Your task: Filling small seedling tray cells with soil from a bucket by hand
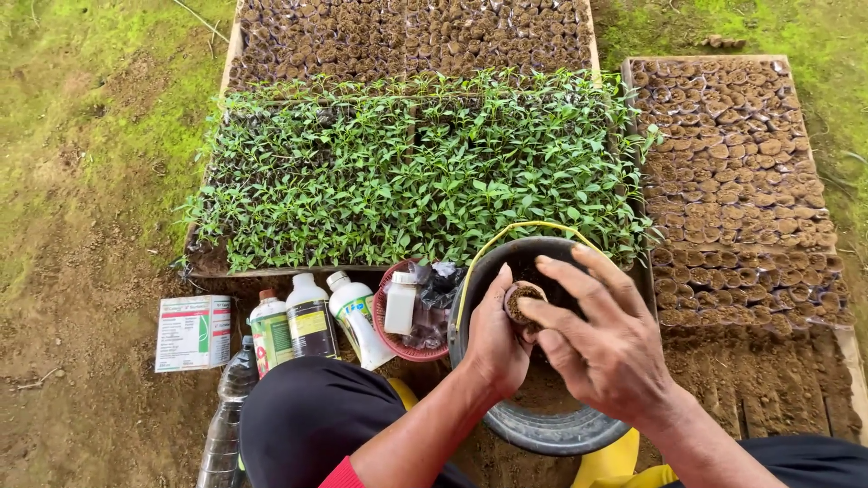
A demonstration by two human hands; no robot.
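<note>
My left hand [495,342] is closed around a small plastic seedling pot of brown soil [523,302], held over a black bucket [551,428] that has a yellow handle and soil inside. My right hand [601,339] hovers just right of the pot, fingers spread, with the fingertips touching the soil at its top. Both forearms reach in from the bottom of the head view. My knees in black trousers are at the lower edge.
A bed of green seedlings [416,172] lies beyond the bucket, with soil-filled pots [741,181] behind and to the right. Left of the bucket are a red basket [391,336], three bottles [312,318], a white box [193,333] and a clear bottle [226,416].
</note>
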